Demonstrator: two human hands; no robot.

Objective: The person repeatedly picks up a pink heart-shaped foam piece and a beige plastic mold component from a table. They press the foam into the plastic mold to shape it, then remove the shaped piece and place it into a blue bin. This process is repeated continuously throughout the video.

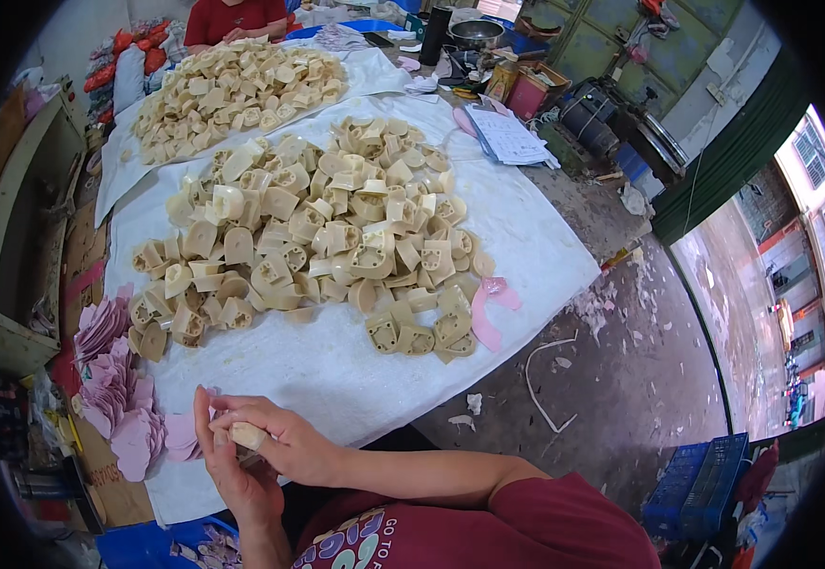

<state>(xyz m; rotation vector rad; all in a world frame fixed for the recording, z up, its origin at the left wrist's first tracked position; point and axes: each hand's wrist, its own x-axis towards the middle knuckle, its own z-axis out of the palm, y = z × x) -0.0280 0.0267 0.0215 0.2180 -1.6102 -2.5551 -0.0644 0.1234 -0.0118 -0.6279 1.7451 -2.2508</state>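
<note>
A small cream block (248, 435) held between two hands at the near edge of a white-sheeted counter (536, 228). The right hand (287, 443) reaches in from the right, fingers and thumb narrowed around the block; the left hand (237, 484) rises from below with its fingers mostly straight and set against the right, and from here I cannot tell whether it grips the block too. Beyond the hands, well apart from them, a broad heap of hollow cream parts (322, 223) covers the middle of the counter; a second heap (237, 95) lies behind it, with a person in a red top (237, 19) at the far end. To the left of the hands, overlapping stacks of pink cutouts (113, 389) lie along the counter's edge. A curved pink strip (484, 318) lies beside the right side of the near heap, and a clipboard with papers (512, 137) rests near the far right edge. Lower right, a blue crate (683, 493) stands on the floor (517, 474), which is strewn with pale scraps (593, 308).
</note>
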